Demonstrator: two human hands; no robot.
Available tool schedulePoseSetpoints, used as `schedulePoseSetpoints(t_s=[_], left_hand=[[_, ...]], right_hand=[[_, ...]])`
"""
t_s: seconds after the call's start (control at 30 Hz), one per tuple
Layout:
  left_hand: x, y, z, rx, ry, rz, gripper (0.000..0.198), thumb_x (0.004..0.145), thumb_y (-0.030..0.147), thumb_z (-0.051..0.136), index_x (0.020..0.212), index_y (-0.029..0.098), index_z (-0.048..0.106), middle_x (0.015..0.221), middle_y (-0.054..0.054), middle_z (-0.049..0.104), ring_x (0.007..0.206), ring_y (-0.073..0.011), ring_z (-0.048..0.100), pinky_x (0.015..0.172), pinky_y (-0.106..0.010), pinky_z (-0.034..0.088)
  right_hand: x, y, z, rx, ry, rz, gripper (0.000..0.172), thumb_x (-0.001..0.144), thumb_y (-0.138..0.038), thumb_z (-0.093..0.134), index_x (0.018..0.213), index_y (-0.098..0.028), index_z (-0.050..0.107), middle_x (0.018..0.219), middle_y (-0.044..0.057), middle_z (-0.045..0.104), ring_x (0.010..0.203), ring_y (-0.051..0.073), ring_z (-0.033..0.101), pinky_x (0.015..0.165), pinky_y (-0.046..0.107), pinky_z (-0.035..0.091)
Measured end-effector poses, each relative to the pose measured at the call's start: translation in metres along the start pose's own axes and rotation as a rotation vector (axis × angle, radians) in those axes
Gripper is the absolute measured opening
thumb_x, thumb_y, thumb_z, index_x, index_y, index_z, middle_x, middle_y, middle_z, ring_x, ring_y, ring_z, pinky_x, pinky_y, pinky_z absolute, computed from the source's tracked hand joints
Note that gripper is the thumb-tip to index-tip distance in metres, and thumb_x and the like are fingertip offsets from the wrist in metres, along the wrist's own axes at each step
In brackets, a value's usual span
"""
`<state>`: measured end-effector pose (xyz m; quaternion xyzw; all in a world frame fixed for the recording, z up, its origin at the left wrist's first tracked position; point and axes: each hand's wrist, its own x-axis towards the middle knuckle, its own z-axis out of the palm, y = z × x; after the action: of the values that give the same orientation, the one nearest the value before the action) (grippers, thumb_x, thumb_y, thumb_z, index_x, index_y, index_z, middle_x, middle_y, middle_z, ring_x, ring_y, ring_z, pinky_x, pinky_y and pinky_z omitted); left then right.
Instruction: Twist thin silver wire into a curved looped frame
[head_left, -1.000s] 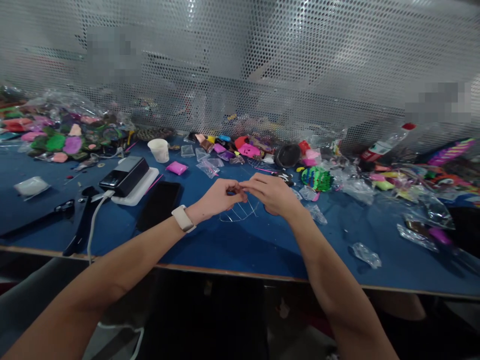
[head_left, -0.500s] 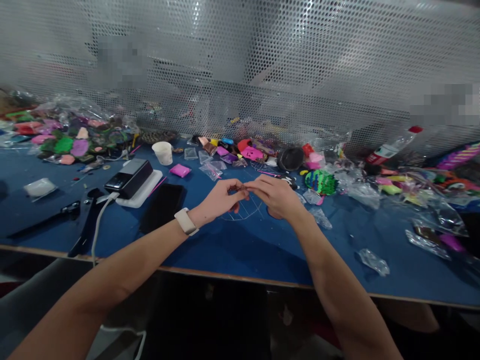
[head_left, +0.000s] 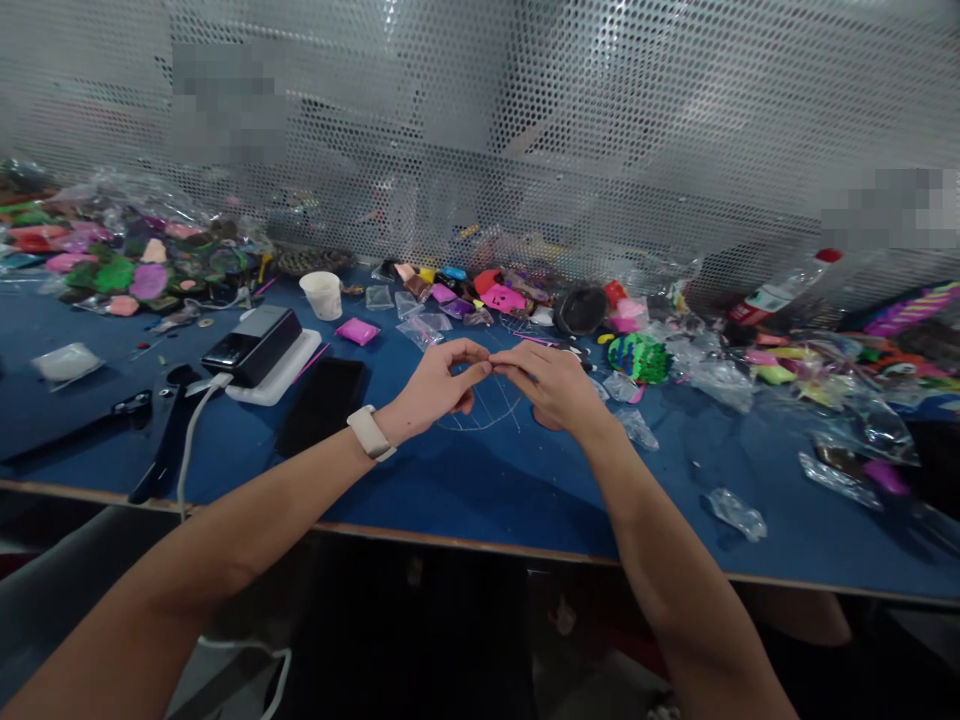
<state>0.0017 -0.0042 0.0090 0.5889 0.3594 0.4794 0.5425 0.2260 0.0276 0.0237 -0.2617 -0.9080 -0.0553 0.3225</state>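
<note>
My left hand, with a pale watch on its wrist, is held over the blue table. Its thumb and forefinger are pressed together. Fingertip to fingertip with it is my right hand, its fingers also closed in a pinch. Whatever lies between the fingertips is too small or too hidden to name. Beneath the hands a curved outline with cross lines is drawn on the table top. Just right of my right hand sits a green and blue clay piece.
A black phone, a power bank with a white cable and a paper cup stand to the left. A pink packet lies near the cup. Heaped clay and plastic bags line the perforated metal screen. A bottle leans at right.
The view has shifted slightly. The fingers of both hands have moved a little at the meeting fingertips; the left fingers look less curled inward. The objects on the table stay in place.
</note>
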Motion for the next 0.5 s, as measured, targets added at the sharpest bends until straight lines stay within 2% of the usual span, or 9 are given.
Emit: schedulePoseSetpoints(t_s=[0.5], left_hand=[[-0.0009, 0.0061, -0.0016, -0.005, 0.0, 0.04, 0.022, 0.095, 0.037, 0.08, 0.098, 0.016, 0.073, 0.095, -0.006, 0.076, 0.048, -0.0062, 0.064, 0.037, -0.021, 0.039]], right_hand=[[0.0033, -0.0076, -0.0078, 0.056, 0.054, -0.01, 0.025, 0.112, -0.021, 0.057, 0.125, -0.028, 0.078, 0.106, 0.005, 0.08, 0.093, 0.02, 0.076, 0.083, 0.035, 0.063]])
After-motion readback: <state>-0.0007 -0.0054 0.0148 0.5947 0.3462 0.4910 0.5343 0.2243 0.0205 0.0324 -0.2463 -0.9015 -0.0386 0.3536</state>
